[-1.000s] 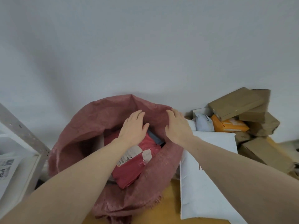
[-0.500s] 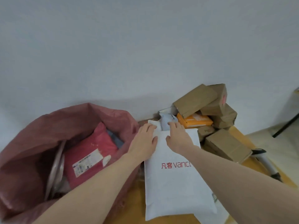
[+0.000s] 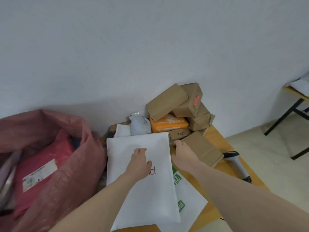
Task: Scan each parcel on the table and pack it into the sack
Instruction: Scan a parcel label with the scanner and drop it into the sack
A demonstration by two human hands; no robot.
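A large white mailer parcel (image 3: 150, 195) with red lettering lies on the wooden table (image 3: 219, 141), just right of the sack. My left hand (image 3: 138, 163) rests flat on top of it, fingers spread. At the mailer's right edge lies my right hand (image 3: 181, 153), fingers stretched between the mailer and a brown box (image 3: 202, 148); it grips nothing that I can see. The pink woven sack (image 3: 83, 148) stands open at the left with a red labelled parcel (image 3: 41, 164) inside. A handheld scanner (image 3: 237, 164) lies on the table at the right.
Behind the mailer is a pile of brown boxes (image 3: 167, 101), an orange parcel (image 3: 168, 124) and a small grey-blue bag (image 3: 139, 125), all against the wall. A white bag with green print (image 3: 189, 198) lies under the mailer. Another table (image 3: 294, 97) stands far right.
Both hands left the sack's mouth and came right onto the white mailer. The view swung right, and the mailer has slid a little toward me.
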